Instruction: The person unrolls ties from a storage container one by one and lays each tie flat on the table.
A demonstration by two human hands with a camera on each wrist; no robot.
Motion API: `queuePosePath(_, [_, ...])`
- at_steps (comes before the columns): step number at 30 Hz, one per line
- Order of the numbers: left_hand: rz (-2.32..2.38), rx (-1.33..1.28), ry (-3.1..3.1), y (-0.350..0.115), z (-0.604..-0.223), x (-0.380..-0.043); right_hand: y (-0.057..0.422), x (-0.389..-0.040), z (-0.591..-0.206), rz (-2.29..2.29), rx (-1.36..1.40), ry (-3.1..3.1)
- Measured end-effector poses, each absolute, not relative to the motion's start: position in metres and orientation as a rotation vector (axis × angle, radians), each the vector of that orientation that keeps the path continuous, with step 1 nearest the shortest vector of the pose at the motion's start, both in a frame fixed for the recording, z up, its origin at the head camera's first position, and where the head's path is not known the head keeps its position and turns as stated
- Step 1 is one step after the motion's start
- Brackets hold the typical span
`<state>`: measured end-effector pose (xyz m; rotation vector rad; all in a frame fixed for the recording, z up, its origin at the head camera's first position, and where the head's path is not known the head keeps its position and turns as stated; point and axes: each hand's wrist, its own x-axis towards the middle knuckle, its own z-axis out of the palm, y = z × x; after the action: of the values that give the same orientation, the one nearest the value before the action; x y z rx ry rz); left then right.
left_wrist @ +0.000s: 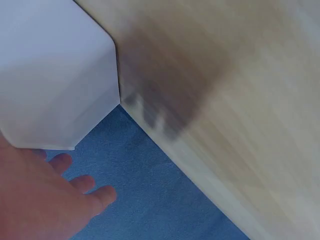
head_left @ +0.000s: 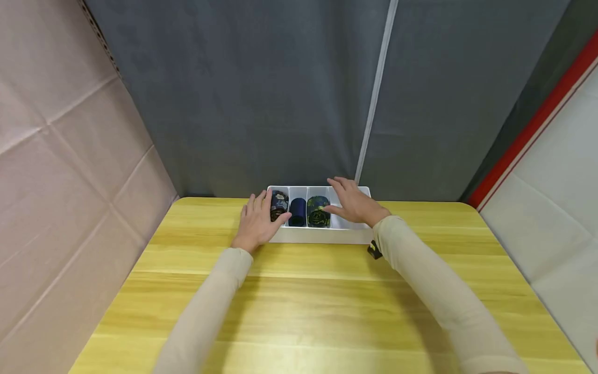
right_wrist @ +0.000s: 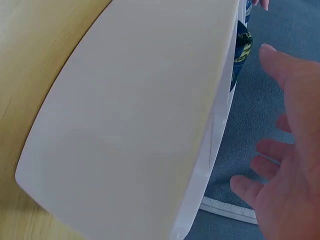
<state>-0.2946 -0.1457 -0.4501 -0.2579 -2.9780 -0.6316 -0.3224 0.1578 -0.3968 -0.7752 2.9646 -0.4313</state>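
Note:
A white divided box (head_left: 322, 236) stands at the far edge of the table, with three rolled-up cloth pieces in its compartments. From the left come a dark roll with a pale pattern (head_left: 279, 203), a plain navy roll (head_left: 297, 213) and a dark roll with a yellow-green pattern (head_left: 318, 211). My left hand (head_left: 256, 221) lies at the box's left end, fingers extended, thumb reaching across the front rim. Over the box's right part hovers my right hand (head_left: 354, 203), fingers spread and nothing in its grasp; its thumb points toward the patterned roll (right_wrist: 243, 46).
The wooden table (head_left: 299, 306) stretches from the box toward me. A dark grey curtain (head_left: 261, 104) hangs right behind the table's far edge. A pinkish sheet (head_left: 70, 182) stands on the left, a white panel with a red edge (head_left: 556, 192) on the right.

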Motion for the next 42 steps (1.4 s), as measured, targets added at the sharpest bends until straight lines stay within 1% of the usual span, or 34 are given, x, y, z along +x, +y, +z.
queuePosePath(13, [-0.715,-0.211,-2.963,-0.144,-0.456,-0.292,0.148,-0.321,-0.402,-0.402,-0.988,2.993])
queuePosePath(21, [-0.726,-0.206,-2.986,-0.142,-0.457,-0.292,0.139,-0.322,-0.405,-0.354,-1.051,3.024])
queuePosePath(32, [-0.797,-0.193,-2.957,-0.138,-0.456,-0.290,0.135,-0.322,-0.406,-0.340,-0.960,2.946])
queuePosePath(42, [-0.791,-0.202,-2.966,-0.140,-0.457,-0.289,0.124,-0.329,-0.411,-0.347,-0.898,2.878])
